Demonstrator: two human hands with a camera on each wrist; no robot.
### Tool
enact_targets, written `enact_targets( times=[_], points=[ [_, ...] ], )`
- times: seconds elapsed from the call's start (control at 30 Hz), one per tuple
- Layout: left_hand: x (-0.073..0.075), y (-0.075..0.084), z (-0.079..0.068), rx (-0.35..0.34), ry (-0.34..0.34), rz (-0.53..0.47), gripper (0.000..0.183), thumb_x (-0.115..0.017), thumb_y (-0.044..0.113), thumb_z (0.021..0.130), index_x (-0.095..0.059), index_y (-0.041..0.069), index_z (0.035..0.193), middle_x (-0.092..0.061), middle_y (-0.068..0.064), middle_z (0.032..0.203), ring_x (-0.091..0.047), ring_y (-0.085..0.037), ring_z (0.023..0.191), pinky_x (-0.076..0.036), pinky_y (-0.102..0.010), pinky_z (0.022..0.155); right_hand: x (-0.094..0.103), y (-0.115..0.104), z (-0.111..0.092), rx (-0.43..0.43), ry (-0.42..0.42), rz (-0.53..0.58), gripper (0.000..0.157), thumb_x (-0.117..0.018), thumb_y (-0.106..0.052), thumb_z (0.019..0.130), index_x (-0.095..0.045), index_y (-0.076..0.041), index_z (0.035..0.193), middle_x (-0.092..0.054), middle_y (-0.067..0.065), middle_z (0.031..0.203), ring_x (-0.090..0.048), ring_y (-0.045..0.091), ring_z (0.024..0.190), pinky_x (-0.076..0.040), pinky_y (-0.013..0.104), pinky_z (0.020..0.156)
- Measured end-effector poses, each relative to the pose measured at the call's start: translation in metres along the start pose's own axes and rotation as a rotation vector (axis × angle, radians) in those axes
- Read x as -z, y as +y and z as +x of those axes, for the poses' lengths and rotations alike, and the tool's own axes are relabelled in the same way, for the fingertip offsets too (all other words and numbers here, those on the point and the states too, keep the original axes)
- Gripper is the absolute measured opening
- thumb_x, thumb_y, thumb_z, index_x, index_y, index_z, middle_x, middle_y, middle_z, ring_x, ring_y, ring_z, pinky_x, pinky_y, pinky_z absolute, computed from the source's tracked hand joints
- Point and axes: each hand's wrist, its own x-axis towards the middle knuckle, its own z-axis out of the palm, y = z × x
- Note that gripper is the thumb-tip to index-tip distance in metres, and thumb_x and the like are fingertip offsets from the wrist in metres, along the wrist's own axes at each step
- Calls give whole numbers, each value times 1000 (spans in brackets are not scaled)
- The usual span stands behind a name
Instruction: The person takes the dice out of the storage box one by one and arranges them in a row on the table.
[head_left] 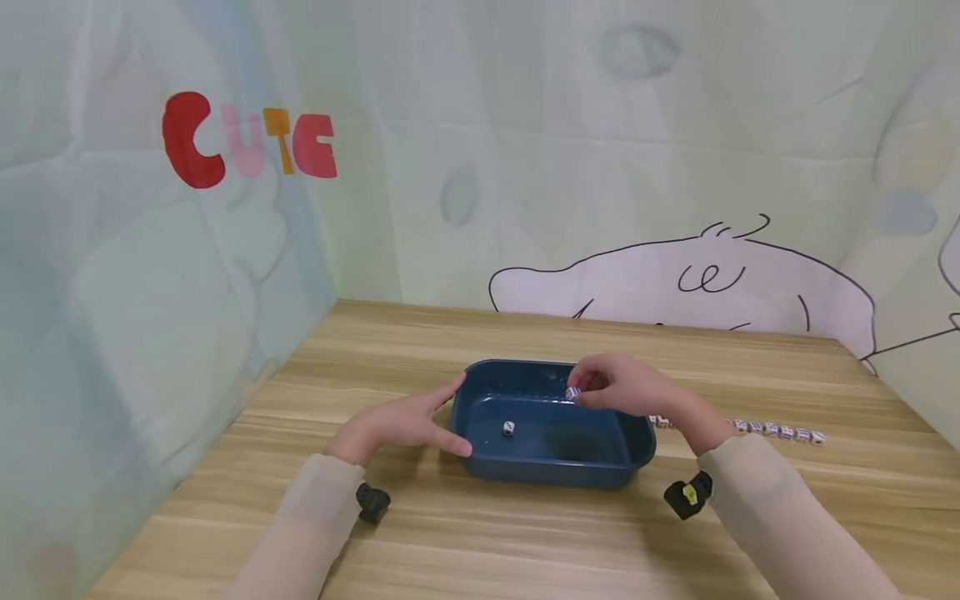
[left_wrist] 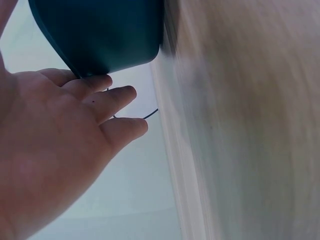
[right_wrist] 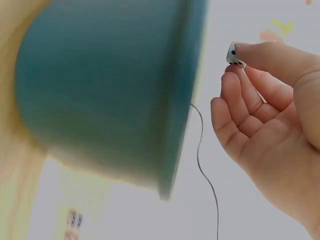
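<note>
A dark blue rectangular dish (head_left: 555, 471) stands on the wooden table. My left hand (head_left: 408, 423) rests against its left end, thumb and fingers spread along the rim. In the left wrist view, the fingers of the left hand (left_wrist: 75, 115) touch the dish's side (left_wrist: 110, 35). Above the dish's right half, my right hand (head_left: 626, 385) pinches a white die (head_left: 573, 392) between thumb and fingertips. Blue and black pips show on that die (right_wrist: 235, 56) in the right wrist view. One other white die (head_left: 508, 428) lies on the dish's floor, left of its middle.
To the right of the dish, a row of several dice (head_left: 786, 432) lies on the table (head_left: 525, 542), partly hidden behind the right wrist. A printed cloth backdrop (head_left: 420, 167) closes off the back and left sides. Black wrist cameras (head_left: 688, 495) sit on both sleeves.
</note>
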Motion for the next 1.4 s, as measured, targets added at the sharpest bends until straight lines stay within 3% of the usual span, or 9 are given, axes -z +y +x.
enact_targets(
  times=[0.43, 0.63, 0.83, 1.1, 1.4],
  points=[
    [-1, 0, -1, -35, -14, -28, 111, -77, 43, 78, -4, 13, 156, -11, -13, 161, -12, -32, 147, -18, -56, 115, 41, 31, -50, -92, 71, 28, 17, -65, -11, 91, -62, -1, 104, -64, 7, 91, -58, 20, 81, -52, 26, 72],
    [0, 1, -1, -23, -15, -30, 112, -78, 43, 78, -4, 14, 156, -11, -13, 161, -12, -34, 147, -18, -57, 115, 56, 49, -76, -138, 109, 12, 21, -64, -12, 92, -61, 1, 108, -63, 6, 94, -58, 14, 82, -52, 26, 71],
    [1, 1, -1, -20, -19, -25, 113, -78, 46, 76, -4, 16, 156, -11, -12, 161, -11, -34, 147, -18, -58, 115, 73, 72, -101, -214, 151, -33, 22, -64, -13, 93, -61, 2, 109, -63, 8, 97, -57, 14, 84, -52, 24, 71],
    [2, 0, -1, -7, -12, -6, 113, -78, 46, 77, -4, 16, 156, -11, -13, 161, -12, -35, 147, -19, -58, 114, 90, 107, -132, -227, 209, -153, 18, -65, -10, 91, -63, 4, 103, -66, 5, 94, -57, 1, 80, -51, 23, 68],
    [4, 0, -4, -14, -16, -16, 113, -77, 46, 77, -3, 16, 156, -11, -15, 161, -12, -37, 147, -18, -60, 114, 100, 160, -168, -387, 251, -229, 29, -61, -15, 94, -61, 11, 107, -64, 9, 93, -53, 3, 76, -49, 25, 62]
  ],
)
